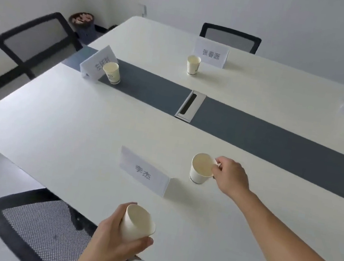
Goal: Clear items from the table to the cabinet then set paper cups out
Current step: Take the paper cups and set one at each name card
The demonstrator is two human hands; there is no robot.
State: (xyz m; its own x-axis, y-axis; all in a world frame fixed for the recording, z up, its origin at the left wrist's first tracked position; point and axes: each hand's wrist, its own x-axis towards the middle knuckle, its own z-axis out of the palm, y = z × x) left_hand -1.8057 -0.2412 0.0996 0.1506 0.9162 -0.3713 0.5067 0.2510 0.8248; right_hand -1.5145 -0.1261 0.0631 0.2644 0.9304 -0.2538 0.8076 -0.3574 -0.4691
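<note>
Head view: the right hand (230,176) pinches the rim of an upright paper cup (201,169) beside the name card (144,171); the left hand (111,242) grips a spare cup (137,223) at the tabletop's near edge.

you have open desk (56,133) across the whole near-left corner, nothing standing on it up to the folded name card (144,171). that card stands just left of the cup (201,169) your right hand (230,176) pinches by the rim, so the approach from the left is tight; the right side is bare desk. your left hand (111,241) holds another cup (138,225) over the near edge, above a chair back (36,226). beyond the grey centre strip (256,135) with its cable hatch (189,108), three cups, each beside a card, stand well apart, with wide lanes between them.
</note>
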